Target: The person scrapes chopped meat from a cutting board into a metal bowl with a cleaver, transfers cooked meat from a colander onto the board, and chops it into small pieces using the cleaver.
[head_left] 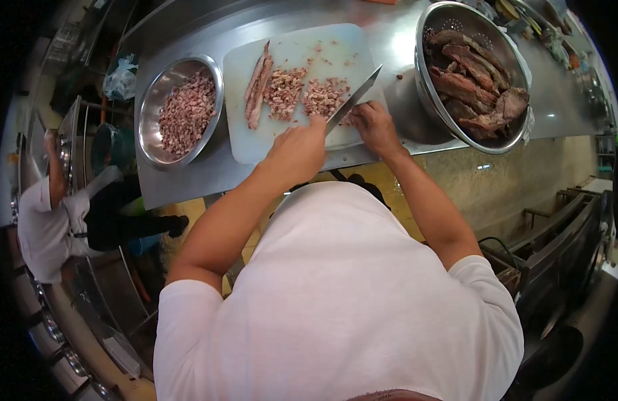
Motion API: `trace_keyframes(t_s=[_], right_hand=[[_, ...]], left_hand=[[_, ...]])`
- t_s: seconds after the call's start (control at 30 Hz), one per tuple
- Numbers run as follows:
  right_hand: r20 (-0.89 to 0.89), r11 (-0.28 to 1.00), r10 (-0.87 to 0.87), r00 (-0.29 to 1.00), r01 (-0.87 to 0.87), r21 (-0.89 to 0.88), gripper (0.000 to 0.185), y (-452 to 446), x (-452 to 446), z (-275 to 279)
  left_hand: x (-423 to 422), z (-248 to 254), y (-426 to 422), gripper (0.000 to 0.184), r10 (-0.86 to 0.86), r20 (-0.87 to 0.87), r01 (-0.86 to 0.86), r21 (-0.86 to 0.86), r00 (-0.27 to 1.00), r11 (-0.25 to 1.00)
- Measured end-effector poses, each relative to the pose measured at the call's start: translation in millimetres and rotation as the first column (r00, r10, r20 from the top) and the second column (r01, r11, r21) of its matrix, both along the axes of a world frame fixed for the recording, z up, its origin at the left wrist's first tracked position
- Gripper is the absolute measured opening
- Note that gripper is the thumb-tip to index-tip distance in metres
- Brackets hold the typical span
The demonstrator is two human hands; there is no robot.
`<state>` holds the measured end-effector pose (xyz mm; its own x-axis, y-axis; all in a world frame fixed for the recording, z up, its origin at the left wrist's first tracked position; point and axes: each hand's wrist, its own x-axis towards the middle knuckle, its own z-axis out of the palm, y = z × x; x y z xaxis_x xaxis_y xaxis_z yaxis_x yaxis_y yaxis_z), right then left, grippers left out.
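My left hand (299, 148) is closed round the handle of a large knife (354, 100). Its blade points up and to the right over a white cutting board (295, 41). At the board's right edge my right hand (376, 128) has its fingers curled down on meat, mostly hidden under them. Beside the blade lies a pile of chopped meat (322, 97). Left of that is a second chopped pile (284, 93), then uncut long strips of meat (257, 87).
A steel bowl (143, 127) of diced meat stands left of the board. On the right, a steel colander (423, 80) holds several large dark pieces of cooked meat. Both rest on the steel table (188, 33). Another person (48, 220) stands at the far left.
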<state>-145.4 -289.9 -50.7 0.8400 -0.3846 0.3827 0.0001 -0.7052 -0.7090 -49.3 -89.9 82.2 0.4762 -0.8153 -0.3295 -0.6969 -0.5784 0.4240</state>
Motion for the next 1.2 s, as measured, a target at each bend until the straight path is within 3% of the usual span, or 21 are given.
trace_keyframes(t_s=[0.17, 0.27, 0.47, 0.57, 0.63, 0.67, 0.73, 0.77, 0.83, 0.87, 0.93, 1.03, 1.1, 1.17, 1.2], right_hand=[[-0.008, 0.996, 0.016, 1.000, -0.016, -0.086, 0.009, -2.6, -4.2, 3.4], [0.008, 0.998, 0.031, 0.999, -0.031, -0.047, 0.008, -3.6, -2.3, 2.8], [-0.020, 0.997, 0.058, 0.998, -0.059, -0.044, 0.007, -6.4, -8.6, 3.6], [-0.087, 0.991, 0.114, 0.990, -0.119, -0.060, 0.013, -11.2, -5.6, 5.5], [-0.054, 0.989, 0.082, 0.995, -0.088, -0.119, 0.044, -9.2, -4.9, 11.9], [-0.040, 0.989, 0.091, 0.995, -0.095, -0.114, 0.044, -7.6, -1.3, 14.2], [-0.100, 0.978, 0.147, 0.984, -0.160, -0.137, 0.093, -3.3, 5.1, 17.1], [-0.091, 0.976, 0.161, 0.983, -0.173, -0.136, 0.093, 0.2, 9.8, 15.2], [-0.283, 0.919, 0.083, 0.956, -0.183, -0.350, 0.120, 9.3, 23.2, 11.1], [-0.326, 0.920, 0.106, 0.940, -0.217, -0.325, 0.129, 11.3, 30.4, 12.7], [-0.311, 0.916, 0.127, 0.942, -0.232, -0.328, 0.130, 12.4, 44.2, 10.9], [-0.304, 0.908, 0.159, 0.939, -0.260, -0.329, 0.131, 14.0, 63.4, 9.2], [-0.297, 0.902, 0.182, 0.937, -0.279, -0.328, 0.132, 11.0, 84.1, 11.4], [-0.228, 0.949, 0.174, 0.958, -0.225, -0.222, 0.126, 3.8, 105.6, 13.4], [-0.219, 0.954, 0.152, 0.964, -0.201, -0.224, 0.120, -3.4, 118.4, 12.9]], left_hand=[[0.7, -28.7, -14.1, 0.016, 0.068, -0.002, -0.068, -0.003, 0.998, 0.998], [6.0, -14.0, -12.4, 0.017, 0.009, 0.014, -0.008, -0.063, 1.000, 0.998], [2.7, -34.8, -11.5, 0.022, 0.108, -0.023, -0.108, -0.031, 0.994, 0.994], [17.9, -12.5, 1.2, 0.023, 0.118, -0.108, -0.130, -0.109, 0.987, 0.986], [28.8, -0.7, 34.8, 0.022, 0.235, -0.048, -0.239, -0.274, 0.971, 0.931], [35.7, 5.4, 49.5, 0.022, 0.243, -0.033, -0.243, -0.272, 0.969, 0.931], [46.8, 13.5, 76.5, 0.022, 0.463, 0.068, -0.455, -0.106, 0.884, 0.884], [51.4, 7.7, 86.6, 0.022, 0.475, 0.077, -0.466, -0.109, 0.877, 0.878], [56.1, -10.4, 100.9, 0.021, 0.481, 0.197, -0.469, -0.107, 0.855, 0.877], [54.3, -16.6, 102.2, 0.021, 0.500, 0.204, -0.487, -0.110, 0.842, 0.866], [44.8, -19.5, 87.0, 0.020, 0.460, 0.347, -0.505, 0.047, 0.817, 0.862], [26.2, -14.0, 70.3, 0.019, 0.401, 0.322, -0.438, 0.047, 0.858, 0.898], [26.4, -10.0, 74.6, 0.019, 0.457, 0.290, -0.484, 0.025, 0.841, 0.875], [34.8, -26.4, 94.9, 0.020, 0.522, 0.211, -0.486, -0.202, 0.826, 0.850], [38.5, -30.4, 101.6, 0.020, 0.529, 0.215, -0.493, -0.198, 0.821, 0.847]])
